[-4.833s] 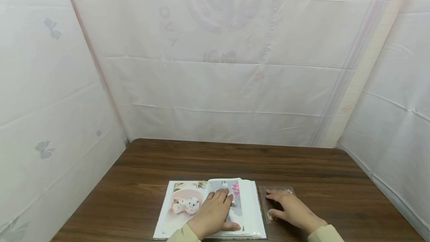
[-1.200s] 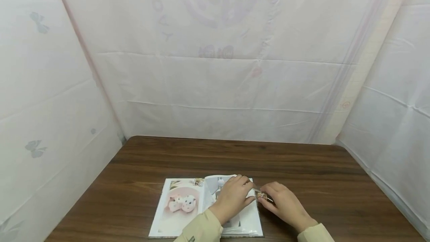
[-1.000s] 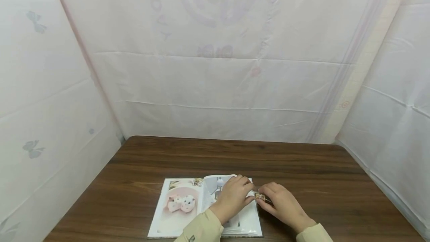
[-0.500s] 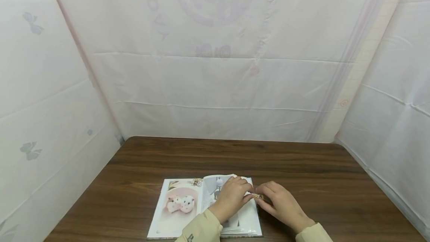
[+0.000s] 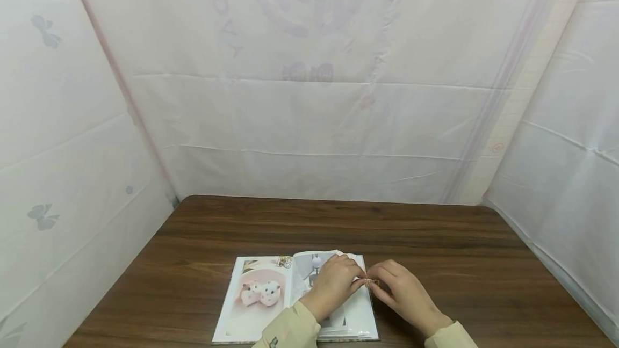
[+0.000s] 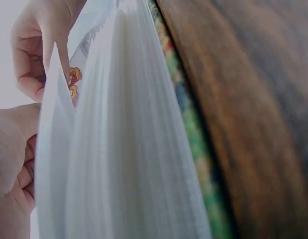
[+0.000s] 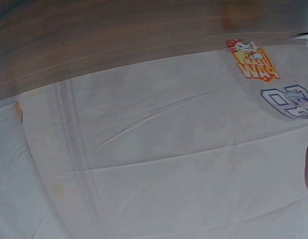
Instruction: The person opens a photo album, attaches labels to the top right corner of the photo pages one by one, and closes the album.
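A photo album (image 5: 256, 326) lies open on the table, its left page showing a pink picture and a "66"-like sticker (image 5: 285, 262) at the top. My left hand (image 5: 333, 283) reaches across its right page, thumb and index finger pinching the near edge of a clear sticker sheet (image 5: 371, 282). From the other side, my right hand (image 5: 403, 294) grips this bent sheet just beyond the album's right edge. Cartoon stickers (image 7: 256, 64) show on the sheet in the right wrist view. In the left wrist view, both hands' fingertips meet beside a raised white page (image 6: 54, 129).
The dark wooden table (image 5: 483, 262) extends behind and right of the album. White printed cloth (image 5: 309, 122) hangs around its back and sides. Thick album pages (image 6: 124, 124) stand stacked in the left wrist view.
Earlier, my left hand lay flat on the right page and the sheet lay on the table under my right hand. Since then both hands came together at the sheet, which has bent more upright.
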{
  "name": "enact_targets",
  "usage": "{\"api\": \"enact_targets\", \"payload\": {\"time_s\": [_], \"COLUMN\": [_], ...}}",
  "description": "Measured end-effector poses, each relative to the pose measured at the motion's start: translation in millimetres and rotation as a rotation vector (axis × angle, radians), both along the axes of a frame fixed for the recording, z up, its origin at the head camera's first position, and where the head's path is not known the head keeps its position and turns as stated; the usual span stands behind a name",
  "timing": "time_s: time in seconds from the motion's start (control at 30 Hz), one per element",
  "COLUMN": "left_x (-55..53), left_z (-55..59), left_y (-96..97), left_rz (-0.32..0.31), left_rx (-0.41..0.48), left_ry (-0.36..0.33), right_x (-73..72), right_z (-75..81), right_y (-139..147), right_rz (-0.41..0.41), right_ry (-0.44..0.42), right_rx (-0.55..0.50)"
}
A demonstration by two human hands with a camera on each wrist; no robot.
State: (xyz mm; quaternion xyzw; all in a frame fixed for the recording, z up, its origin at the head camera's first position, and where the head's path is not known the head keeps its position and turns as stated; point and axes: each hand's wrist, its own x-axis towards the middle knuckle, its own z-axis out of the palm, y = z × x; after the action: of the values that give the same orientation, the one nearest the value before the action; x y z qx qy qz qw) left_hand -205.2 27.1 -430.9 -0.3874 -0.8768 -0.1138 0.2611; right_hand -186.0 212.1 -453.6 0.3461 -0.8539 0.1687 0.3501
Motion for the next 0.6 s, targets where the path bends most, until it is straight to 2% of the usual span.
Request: {"api": "enact_targets", "payload": {"time_s": [0.13, 0.37, 0.6], "left_x": [0.9, 2.3, 1.6], "left_z": [1.0, 1.3, 0.0], "left_y": [-0.6, -1.3, -0.9], "left_rz": [-0.005, -0.006, 0.011], "left_rx": [-0.012, -0.017, -0.026], "left_ry": [-0.009, -0.011, -0.032], "right_x": [-0.4, -0.2, -0.3], "right_z": [-0.1, 1.1, 0.8], "right_y": [-1.3, -3.4, -5.7], "right_rz": [0.003, -0.044, -0.039], "right_ry": [-0.007, 0.024, 0.048], "right_rx": [-0.003, 0.024, 0.02]}}
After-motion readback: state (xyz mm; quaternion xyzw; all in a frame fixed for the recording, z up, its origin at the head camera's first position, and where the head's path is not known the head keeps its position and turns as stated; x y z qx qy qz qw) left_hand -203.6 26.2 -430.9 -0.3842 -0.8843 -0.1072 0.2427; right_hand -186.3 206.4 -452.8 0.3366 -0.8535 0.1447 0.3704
